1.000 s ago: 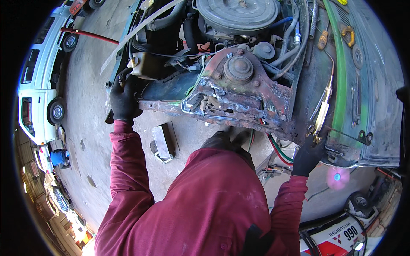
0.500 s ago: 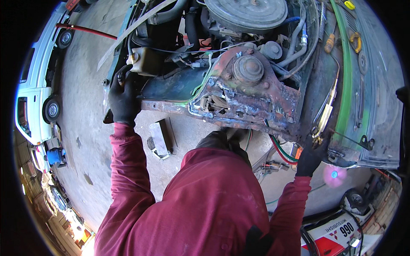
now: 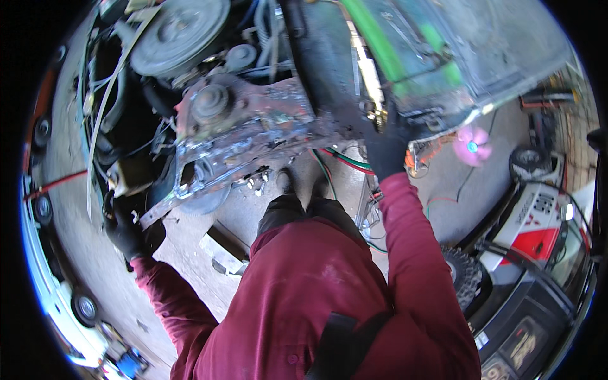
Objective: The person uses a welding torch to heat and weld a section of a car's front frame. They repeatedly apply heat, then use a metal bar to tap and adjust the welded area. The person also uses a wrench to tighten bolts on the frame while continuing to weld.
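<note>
My left hand, in a black glove, is by the end of the rusty front panel, below a yellowed plastic tank. Its fingers are curled, and what lies between them is too dark to make out. At the fender, my right hand, also black-gloved, closes around the valve end of a brass gas torch, though blur softens the fingers. Above the ragged, holed panel sits a round strut mount.
A round air-filter housing tops the engine. A green stripe runs along the fender. Red and green hoses hang below the panel. A metal box, a pink fan and a dark vehicle stand about on the floor.
The view has swung, so the engine bay and fender now sit farther left. My left hand appears lower, and both hands remain near the same parts of the car.
</note>
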The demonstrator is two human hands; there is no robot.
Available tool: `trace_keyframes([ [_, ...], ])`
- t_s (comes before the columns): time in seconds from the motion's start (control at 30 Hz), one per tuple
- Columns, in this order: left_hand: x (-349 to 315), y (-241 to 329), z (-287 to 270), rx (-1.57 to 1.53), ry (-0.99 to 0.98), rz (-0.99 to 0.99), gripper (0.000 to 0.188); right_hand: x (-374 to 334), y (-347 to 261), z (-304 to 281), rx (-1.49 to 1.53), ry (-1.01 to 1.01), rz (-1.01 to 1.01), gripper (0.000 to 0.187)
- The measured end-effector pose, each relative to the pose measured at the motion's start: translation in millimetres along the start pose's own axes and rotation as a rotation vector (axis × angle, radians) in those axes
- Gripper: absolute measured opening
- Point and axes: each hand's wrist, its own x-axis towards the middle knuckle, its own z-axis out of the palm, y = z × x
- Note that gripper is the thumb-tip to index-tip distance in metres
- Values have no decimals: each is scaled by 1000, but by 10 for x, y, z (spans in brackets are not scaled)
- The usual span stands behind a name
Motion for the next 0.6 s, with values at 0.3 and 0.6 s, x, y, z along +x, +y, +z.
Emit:
trace_keyframes([
  [0.3, 248, -142, -108, -49, 99, -98, 44, -421, -58, -486, 79, -21, 12, 81],
  [0.6, -586, 1720, 1010, -342, 182, 551, 40, -3393, 1513, -1159, 220, -572, 437, 72],
])
